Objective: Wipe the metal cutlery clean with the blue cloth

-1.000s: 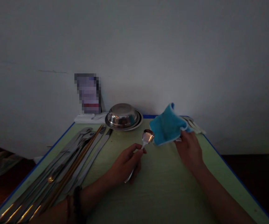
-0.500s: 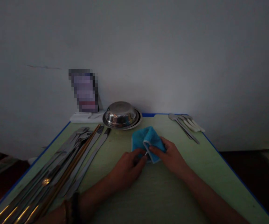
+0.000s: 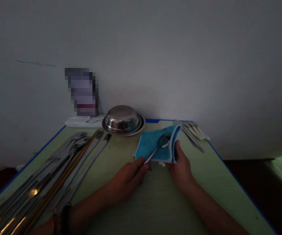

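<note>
My left hand (image 3: 133, 174) is closed around the handle of a metal spoon (image 3: 163, 140). The spoon's bowl points away from me and lies over a blue cloth (image 3: 148, 143) with pale edging. My right hand (image 3: 181, 168) grips the cloth at its right side from beneath, so some of its fingers are hidden. The cloth is opened out and folded up along its right edge beside the spoon's bowl. Both hands are held above the middle of the table.
On the left of the green table (image 3: 121, 212) lie several metal utensils (image 3: 40, 176) and brown chopsticks (image 3: 69, 166). An upturned metal bowl (image 3: 123, 119) stands at the back, near a propped, blurred phone (image 3: 83, 93). Spoons and white-handled cutlery (image 3: 196, 132) lie at back right.
The cloth, wrapped around the spoon before, has been opened out, and the spoon's bowl now shows. My right hand has turned and moved under the cloth's right side. The view has shifted slightly.
</note>
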A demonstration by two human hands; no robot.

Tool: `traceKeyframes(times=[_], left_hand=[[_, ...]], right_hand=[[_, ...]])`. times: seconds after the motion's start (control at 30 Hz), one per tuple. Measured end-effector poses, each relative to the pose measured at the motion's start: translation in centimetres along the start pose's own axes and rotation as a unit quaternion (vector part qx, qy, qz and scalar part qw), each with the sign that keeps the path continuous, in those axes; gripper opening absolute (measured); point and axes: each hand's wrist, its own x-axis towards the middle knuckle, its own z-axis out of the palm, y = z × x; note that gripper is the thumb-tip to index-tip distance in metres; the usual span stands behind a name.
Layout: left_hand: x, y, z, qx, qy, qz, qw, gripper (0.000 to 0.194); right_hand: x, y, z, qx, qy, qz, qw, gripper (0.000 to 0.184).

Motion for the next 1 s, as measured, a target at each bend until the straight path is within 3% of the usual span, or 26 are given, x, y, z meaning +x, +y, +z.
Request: traceKeyframes(times=[0.13,0.2,0.37,0.6,0.7,0.8,1.0], left_hand=[[-0.1,-0.1,0.0,-0.011,-0.006,0.008,1.0,0.025],[-0.1,-0.1,0.0,-0.005,-0.006,0.013,1.0,0.026],[-0.2,0.2,0.0,0.024,0.01,0.041,0.999,0.025],[-0.1,-0.2,0.2,0.007,-0.007,0.03,1.0,0.026],[0.1,-0.5,0.2,-0.028,0.017,0.009,0.999,0.028],[0.4,-0.7,0.3,-0.079,0.046,-0.037,0.995,0.029],[0.7,-1.0,0.5,-0.14,0.071,-0.075,0.985,0.033]], right_hand=[[0.4,-0.1,-0.4,0.009,-0.031,0.018,0.999,0.031],[0.7,-0.4,-0.4,0.061,-0.05,0.04,0.996,0.03],[1.0,-0.6,-0.2,0.177,-0.083,0.097,0.976,0.043],[1.0,0.2,-0.1,0.114,-0.081,0.084,0.987,0.036],[1.4,0.5,1.0,0.073,-0.085,0.05,0.992,0.027],[2.3,0.8,2.5,0.101,-0.083,0.033,0.991,0.027],[3.5,1.0,3.3,0.26,-0.09,0.146,0.95,0.018]])
